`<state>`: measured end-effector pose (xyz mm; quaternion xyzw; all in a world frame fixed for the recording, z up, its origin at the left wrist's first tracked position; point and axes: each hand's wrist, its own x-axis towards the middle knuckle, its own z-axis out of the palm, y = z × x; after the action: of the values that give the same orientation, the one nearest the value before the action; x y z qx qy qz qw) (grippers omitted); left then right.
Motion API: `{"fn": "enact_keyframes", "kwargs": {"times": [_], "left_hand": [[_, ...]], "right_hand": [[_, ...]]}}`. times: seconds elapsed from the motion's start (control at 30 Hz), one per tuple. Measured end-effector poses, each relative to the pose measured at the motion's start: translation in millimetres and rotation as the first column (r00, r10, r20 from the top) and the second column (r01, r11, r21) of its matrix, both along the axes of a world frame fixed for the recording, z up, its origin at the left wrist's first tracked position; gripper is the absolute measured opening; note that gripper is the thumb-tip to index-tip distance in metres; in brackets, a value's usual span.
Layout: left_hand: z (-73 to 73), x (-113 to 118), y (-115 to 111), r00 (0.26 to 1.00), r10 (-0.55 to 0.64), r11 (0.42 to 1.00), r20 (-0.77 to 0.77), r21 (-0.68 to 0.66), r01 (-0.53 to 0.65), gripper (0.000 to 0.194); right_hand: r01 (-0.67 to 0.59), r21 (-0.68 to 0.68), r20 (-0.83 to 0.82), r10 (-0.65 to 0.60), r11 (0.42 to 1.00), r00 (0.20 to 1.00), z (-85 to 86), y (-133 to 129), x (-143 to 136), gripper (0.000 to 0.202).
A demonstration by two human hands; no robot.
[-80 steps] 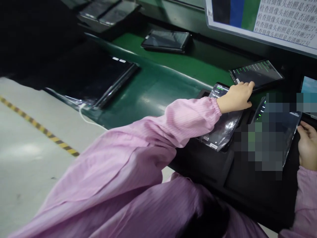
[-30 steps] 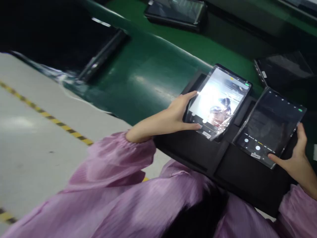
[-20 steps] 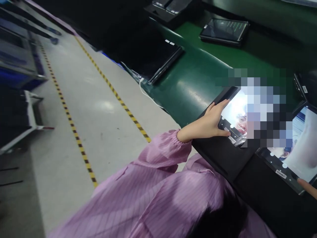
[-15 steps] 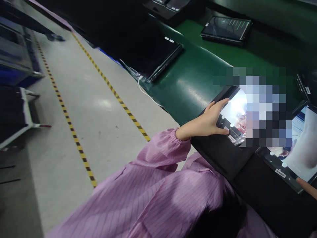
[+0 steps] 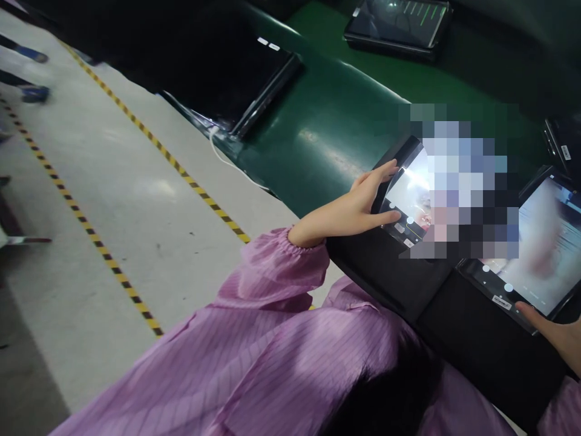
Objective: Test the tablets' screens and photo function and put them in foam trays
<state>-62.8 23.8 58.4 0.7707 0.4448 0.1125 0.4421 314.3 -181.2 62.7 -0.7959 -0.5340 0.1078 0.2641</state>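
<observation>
Beyond the left hand [image 5: 342, 209], a green mat [image 5: 313, 139] carries a stack of tablets [image 5: 394, 27], well apart from the fingers. A large dark panel [image 5: 231, 72] lies farther off to that hand's left, a white cable [image 5: 236, 166] by its corner. Past the right hand [image 5: 556, 333], a dark device [image 5: 565, 142] with a white label sits near the far end of the right tablet [image 5: 542, 242]. Nothing solid shows between either hand and its tablet.

Blurred squares hide much of the left tablet [image 5: 406, 188] and the right one's near-left part; the frame cuts off the right hand and that tablet's outer side.

The left hand is spread wide, thumb on the left tablet's lower border, fingers at its side edge. The right thumb touches the right tablet's lower border; how wide that hand stands, I cannot tell. Both tablets lie over a black tray [image 5: 481, 345], screens up and lit: the left shows a bright, whitish picture, the right a pale, blurred one, with round white buttons below.
</observation>
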Motion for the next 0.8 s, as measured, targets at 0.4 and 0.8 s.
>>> {"fn": "enact_keyframes", "kwargs": {"times": [0.4, 0.8], "left_hand": [[1.3, 3, 3, 0.992, 0.048, 0.998, -0.114, 0.04, -0.044, 0.1], [9.8, 35, 22, 0.956, 0.279, 0.959, -0.091, 0.085, -0.272, 0.075]], "right_hand": [[-0.183, 0.013, 0.064, 0.181, 0.983, 0.981, 19.4, 13, -17, 0.128], [-0.22, -0.065, 0.113, 0.226, 0.973, 0.968, 12.5, 14, -23, 0.134]]}}
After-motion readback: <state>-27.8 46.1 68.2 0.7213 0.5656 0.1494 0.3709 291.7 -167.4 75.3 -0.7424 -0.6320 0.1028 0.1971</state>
